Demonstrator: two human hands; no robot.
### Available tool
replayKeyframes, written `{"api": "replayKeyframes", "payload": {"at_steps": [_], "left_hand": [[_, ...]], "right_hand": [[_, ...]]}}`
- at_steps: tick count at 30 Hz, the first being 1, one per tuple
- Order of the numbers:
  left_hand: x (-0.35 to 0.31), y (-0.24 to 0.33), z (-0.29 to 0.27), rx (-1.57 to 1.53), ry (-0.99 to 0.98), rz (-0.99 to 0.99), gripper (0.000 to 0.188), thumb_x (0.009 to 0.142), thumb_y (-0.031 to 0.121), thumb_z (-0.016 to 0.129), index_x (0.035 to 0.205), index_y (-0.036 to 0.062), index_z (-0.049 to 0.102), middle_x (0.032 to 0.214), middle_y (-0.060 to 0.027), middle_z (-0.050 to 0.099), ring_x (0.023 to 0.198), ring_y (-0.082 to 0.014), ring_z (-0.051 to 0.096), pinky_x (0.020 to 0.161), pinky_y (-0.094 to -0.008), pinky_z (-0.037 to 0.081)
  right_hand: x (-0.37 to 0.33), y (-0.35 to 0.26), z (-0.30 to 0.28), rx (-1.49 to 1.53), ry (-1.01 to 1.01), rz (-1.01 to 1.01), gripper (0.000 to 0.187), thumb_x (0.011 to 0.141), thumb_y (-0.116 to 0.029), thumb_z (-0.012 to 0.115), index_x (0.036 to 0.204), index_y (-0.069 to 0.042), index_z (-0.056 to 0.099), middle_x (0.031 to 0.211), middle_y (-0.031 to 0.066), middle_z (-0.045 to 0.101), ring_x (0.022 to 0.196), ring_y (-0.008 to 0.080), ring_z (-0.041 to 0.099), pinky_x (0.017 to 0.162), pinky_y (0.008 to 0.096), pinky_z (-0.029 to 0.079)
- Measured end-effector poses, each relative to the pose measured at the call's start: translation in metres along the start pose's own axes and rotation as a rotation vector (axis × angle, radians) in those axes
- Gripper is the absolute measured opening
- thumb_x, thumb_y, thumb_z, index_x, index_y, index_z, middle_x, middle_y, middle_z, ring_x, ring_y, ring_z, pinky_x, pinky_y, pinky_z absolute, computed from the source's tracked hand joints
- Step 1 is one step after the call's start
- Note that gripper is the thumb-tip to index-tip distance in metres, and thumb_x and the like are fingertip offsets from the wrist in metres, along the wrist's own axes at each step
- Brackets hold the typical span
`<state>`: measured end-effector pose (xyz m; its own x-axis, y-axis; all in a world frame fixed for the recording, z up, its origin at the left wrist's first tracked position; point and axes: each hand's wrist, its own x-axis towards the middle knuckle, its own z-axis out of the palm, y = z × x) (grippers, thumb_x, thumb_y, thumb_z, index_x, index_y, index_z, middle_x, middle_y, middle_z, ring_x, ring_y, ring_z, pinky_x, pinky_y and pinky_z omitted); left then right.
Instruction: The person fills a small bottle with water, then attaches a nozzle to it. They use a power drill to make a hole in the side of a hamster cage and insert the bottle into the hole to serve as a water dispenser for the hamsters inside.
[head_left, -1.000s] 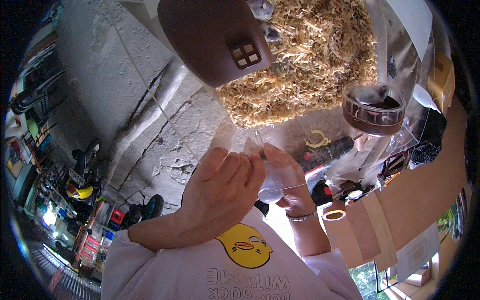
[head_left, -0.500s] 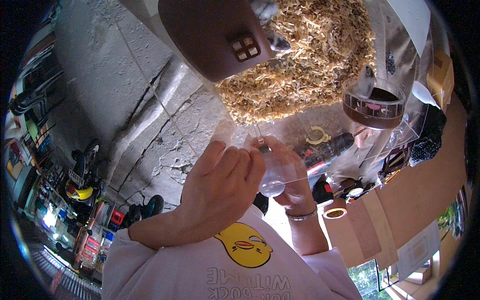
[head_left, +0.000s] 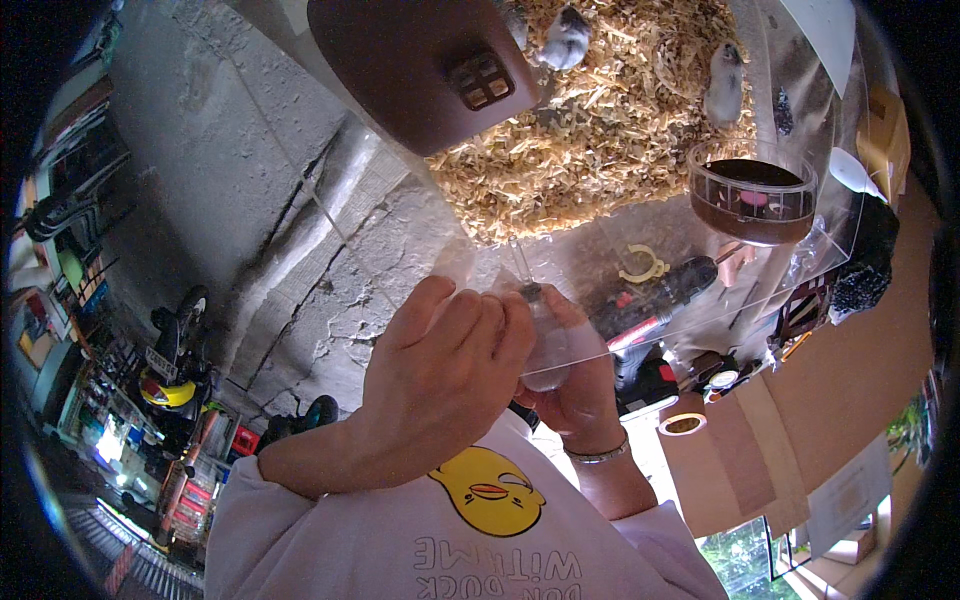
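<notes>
My right hand [head_left: 582, 395], with a band at the wrist, is wrapped round a clear drinking bottle [head_left: 546, 360] with a dark neck and thin clear spout. The spout points toward the wood shavings [head_left: 560, 190] in a see-through cage. My left hand [head_left: 450, 345] is closed right beside the bottle's neck, fingers curled over; what they pinch is hidden. Two grey-white hamsters stand on the shavings: one hamster [head_left: 567, 40] near a brown plastic house [head_left: 420, 75], another hamster [head_left: 724, 90] at the right. A clear round bowl with dark contents [head_left: 755, 205] stands in the cage's right corner.
The cage's clear wall edge [head_left: 700, 310] crosses between me and a power drill [head_left: 670, 295]. A yellowish plastic ring [head_left: 643, 264] lies near the drill. Tape rolls [head_left: 683, 424] and cardboard [head_left: 800, 420] are at the right. Cracked concrete [head_left: 340, 250] spreads left; a parked motorbike [head_left: 172, 370] stands farther off.
The right hamster has moved from the bowl onto the shavings. The other has come farther out from beside the house. My hands stay at the bottle with little movement.
</notes>
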<state>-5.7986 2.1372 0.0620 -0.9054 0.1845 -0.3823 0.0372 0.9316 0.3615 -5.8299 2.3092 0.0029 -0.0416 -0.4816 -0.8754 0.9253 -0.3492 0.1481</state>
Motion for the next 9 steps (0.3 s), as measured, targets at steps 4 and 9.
{"api": "replayKeyframes", "payload": {"at_steps": [4, 9], "left_hand": [[0.001, -0.002, -0.001, 0.008, -0.019, 0.022, 0.033, 0.086, 0.016, 0.063, 0.117, 0.0061, 0.065, 0.103, -0.0021, 0.07, 0.098, -0.0137, 0.066, 0.103, -0.0425, 0.038], [-0.001, -0.002, 0.0, 0.008, -0.059, 0.02, 0.032, 0.088, 0.017, 0.063, 0.118, 0.0056, 0.065, 0.107, -0.0019, 0.07, 0.101, -0.0138, 0.065, 0.105, -0.0437, 0.036]], "right_hand": [[-0.003, -0.001, 0.019, -0.155, 0.101, -0.063, 0.04, 0.108, -0.041, 0.045, 0.114, -0.004, 0.061, 0.079, 0.0075, 0.068, 0.054, 0.0168, 0.064, 0.038, 0.0267, 0.049], [0.005, -0.004, -0.008, -0.101, -0.153, -0.013, 0.047, 0.105, -0.041, 0.053, 0.132, -0.003, 0.058, 0.104, 0.0116, 0.074, 0.075, 0.0188, 0.076, 0.042, 0.0235, 0.058]]}}
